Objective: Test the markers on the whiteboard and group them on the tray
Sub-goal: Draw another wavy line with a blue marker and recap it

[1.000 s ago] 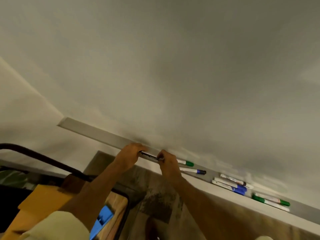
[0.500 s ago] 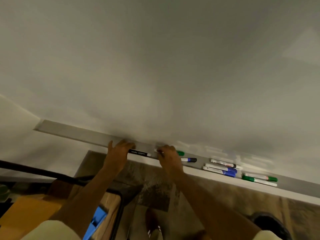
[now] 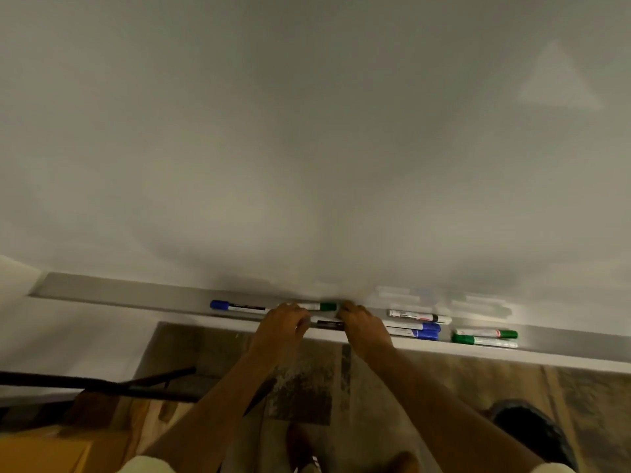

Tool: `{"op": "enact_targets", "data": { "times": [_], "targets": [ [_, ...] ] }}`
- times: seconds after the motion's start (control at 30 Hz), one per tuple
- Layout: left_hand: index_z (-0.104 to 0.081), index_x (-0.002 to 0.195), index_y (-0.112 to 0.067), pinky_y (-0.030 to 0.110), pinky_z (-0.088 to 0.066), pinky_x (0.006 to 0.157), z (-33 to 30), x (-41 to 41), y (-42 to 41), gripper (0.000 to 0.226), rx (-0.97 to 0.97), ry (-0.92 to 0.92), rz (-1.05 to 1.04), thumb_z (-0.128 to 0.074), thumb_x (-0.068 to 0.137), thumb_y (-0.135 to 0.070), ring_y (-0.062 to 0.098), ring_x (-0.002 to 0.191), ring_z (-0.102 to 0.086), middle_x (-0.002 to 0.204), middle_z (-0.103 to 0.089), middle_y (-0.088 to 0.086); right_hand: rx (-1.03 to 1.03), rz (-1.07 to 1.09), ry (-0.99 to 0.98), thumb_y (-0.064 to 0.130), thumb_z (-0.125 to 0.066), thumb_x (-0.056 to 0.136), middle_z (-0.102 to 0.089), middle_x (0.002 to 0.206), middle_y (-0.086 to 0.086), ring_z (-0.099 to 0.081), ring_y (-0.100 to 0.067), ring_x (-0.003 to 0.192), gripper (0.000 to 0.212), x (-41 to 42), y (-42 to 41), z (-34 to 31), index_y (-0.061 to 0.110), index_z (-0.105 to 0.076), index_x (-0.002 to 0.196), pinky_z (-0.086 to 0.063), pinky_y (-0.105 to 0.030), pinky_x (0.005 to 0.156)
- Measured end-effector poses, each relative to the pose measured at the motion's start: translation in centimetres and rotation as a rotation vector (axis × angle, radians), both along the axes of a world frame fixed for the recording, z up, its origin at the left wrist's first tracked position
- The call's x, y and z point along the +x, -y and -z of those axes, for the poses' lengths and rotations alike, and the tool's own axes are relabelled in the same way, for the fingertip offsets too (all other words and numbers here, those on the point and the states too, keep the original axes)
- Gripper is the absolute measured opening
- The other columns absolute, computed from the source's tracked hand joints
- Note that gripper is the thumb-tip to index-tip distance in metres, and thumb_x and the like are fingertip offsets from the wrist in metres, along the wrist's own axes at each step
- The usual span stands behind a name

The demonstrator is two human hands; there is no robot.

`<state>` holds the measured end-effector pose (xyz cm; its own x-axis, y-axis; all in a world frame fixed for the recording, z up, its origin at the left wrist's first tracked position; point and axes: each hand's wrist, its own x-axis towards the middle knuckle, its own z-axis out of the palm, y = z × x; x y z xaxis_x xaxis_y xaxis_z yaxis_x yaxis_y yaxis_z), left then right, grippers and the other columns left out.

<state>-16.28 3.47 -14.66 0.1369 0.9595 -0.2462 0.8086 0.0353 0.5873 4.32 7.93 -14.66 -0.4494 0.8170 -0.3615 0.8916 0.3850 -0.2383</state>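
Just below frame centre, my left hand (image 3: 285,324) and right hand (image 3: 358,324) each pinch an end of the black-barrelled marker (image 3: 328,323), lying lengthwise along the grey metal tray (image 3: 136,295).

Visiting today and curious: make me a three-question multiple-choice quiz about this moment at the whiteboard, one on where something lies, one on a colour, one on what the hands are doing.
1. Where does the lone blue-capped marker lie on the tray?
A. Left of both hands
B. Right of both hands
C. On the floor

2. What cap colour have the two markers at the far right?
A. Red
B. Green
C. Black

3. What are the left hand and right hand doing?
A. Hanging idle
B. Writing high on the board
C. Gripping a black marker between them

Answers:
1 A, it lies alone left of the left hand.
2 B, both show green ends.
3 C, each hand grips one end of it at the tray's front edge.
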Motion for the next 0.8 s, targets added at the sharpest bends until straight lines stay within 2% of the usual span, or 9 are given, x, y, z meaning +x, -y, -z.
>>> {"op": "enact_targets", "data": {
  "times": [0.1,0.2,0.3,0.37,0.43,0.53,0.7,0.8],
  "targets": [
    [-0.061,0.124,-0.026,0.027,-0.044,0.100,-0.5,0.8,0.5,0.026,-0.019,0.033,-0.049,-0.053,0.100,-0.033,0.010,0.112,-0.053,0.124,-0.060,-0.007,-0.001,0.025,-0.065,0.020,-0.055,0.099,-0.046,0.140,-0.004,-0.053,-0.024,0.120,0.034,0.8,0.2,-0.5,0.020,-0.050,0.132,-0.050,-0.039,0.100],
    [-0.056,0.135,-0.025,0.024,-0.042,0.101,-3.2,2.1,1.1,0.037,-0.003,0.091,-0.048,-0.054,0.100,-0.035,0.008,0.118,-0.053,0.133,-0.058,-0.007,0.018,0.057,-0.230,0.024,-0.052,0.100,-0.049,0.130,-0.004,-0.059,-0.022,0.102,0.035,2.3,0.8,-3.3,0.019,-0.048,0.135,-0.052,-0.031,0.085],
    [-0.055,0.135,-0.029,0.028,-0.048,0.102,-7.7,4.5,1.5,0.036,0.029,0.192,-0.045,-0.057,0.099,-0.031,0.002,0.115,-0.055,0.131,-0.061,-0.010,-0.003,0.175,-0.532,0.018,-0.063,0.094,-0.058,0.110,0.000,-0.058,-0.014,0.085,0.021,4.0,1.6,-8.5,0.016,-0.061,0.115,-0.050,-0.024,0.076],
    [-0.054,0.135,-0.034,0.022,-0.046,0.100,-11.4,6.4,1.6,0.036,0.032,0.259,-0.051,-0.058,0.099,-0.029,-0.004,0.113,-0.055,0.131,-0.060,-0.016,-0.093,0.288,-0.770,0.014,-0.069,0.090,-0.065,0.099,0.001,-0.064,-0.016,0.081,0.016,5.3,2.1,-12.9,0.018,-0.062,0.104,-0.057,-0.030,0.076],
    [-0.055,0.132,-0.037,0.020,-0.046,0.100,-15.8,8.8,1.4,0.033,0.070,0.337,-0.032,-0.056,0.099,-0.033,-0.006,0.114,-0.056,0.128,-0.061,-0.020,-0.151,0.341,-1.000,0.010,-0.068,0.090,-0.071,0.092,-0.006,-0.071,-0.023,0.080,0.014,7.0,2.5,-18.0,0.017,-0.063,0.101,-0.062,-0.036,0.073],
    [-0.059,0.130,-0.031,0.025,-0.049,0.102,-23.1,12.7,0.8,0.031,0.179,0.401,0.023,-0.047,0.102,-0.035,0.002,0.113,-0.061,0.122,-0.066,-0.016,-0.111,0.335,-1.235,0.002,-0.068,0.090,-0.071,0.088,-0.015,-0.072,-0.031,0.077,0.013,10.2,2.9,-24.8,0.009,-0.063,0.100,-0.062,-0.042,0.071],
    [-0.058,0.113,-0.026,0.032,-0.055,0.082,-34.3,19.6,0.0,0.019,0.396,0.405,0.155,-0.041,0.106,-0.025,0.014,0.092,-0.064,0.098,-0.065,-0.009,0.093,0.270,-1.447,-0.003,-0.065,0.091,-0.067,0.084,-0.021,-0.067,-0.038,0.071,0.014,15.5,3.3,-34.1,0.001,-0.063,0.104,-0.061,-0.046,0.064],
    [-0.052,0.105,-0.023,0.017,-0.047,0.066,-39.0,23.5,0.6,0.015,0.540,0.364,0.244,-0.037,0.107,-0.028,0.007,0.075,-0.062,0.082,-0.063,-0.013,0.219,0.208,-1.535,0.006,-0.058,0.096,-0.064,0.077,-0.020,-0.060,-0.038,0.059,0.007,17.9,4.0,-38.5,0.003,-0.062,0.101,-0.055,-0.038,0.052]
  ]
}}
